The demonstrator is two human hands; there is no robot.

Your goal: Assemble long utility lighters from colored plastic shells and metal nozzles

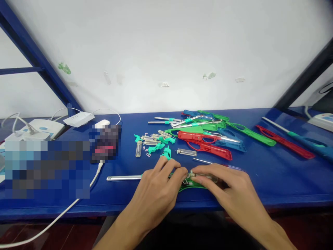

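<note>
A long-nosed gas lighter with an open green handle shell (194,185) lies across the front of the blue table, its metal barrel (125,178) pointing left. My left hand (158,184) is closed over the lighter where barrel and handle meet, thumb and index finger pressed near the small inner parts. Between the fingertips of my right hand (229,180) is a clear fuel tank (208,177), held over the shell with its valve end toward my left fingers. My fingers hide much of the tank and shell. Just behind my right hand lies a screwdriver (205,162).
Red shell halves (208,142), green shell halves (249,133), loose barrels (166,121), clear tanks (139,148) and turquoise triggers (156,148) lie behind my hands. A blue lighter (299,137) is at right. A phone (105,142) with a white cable (65,210) is at left.
</note>
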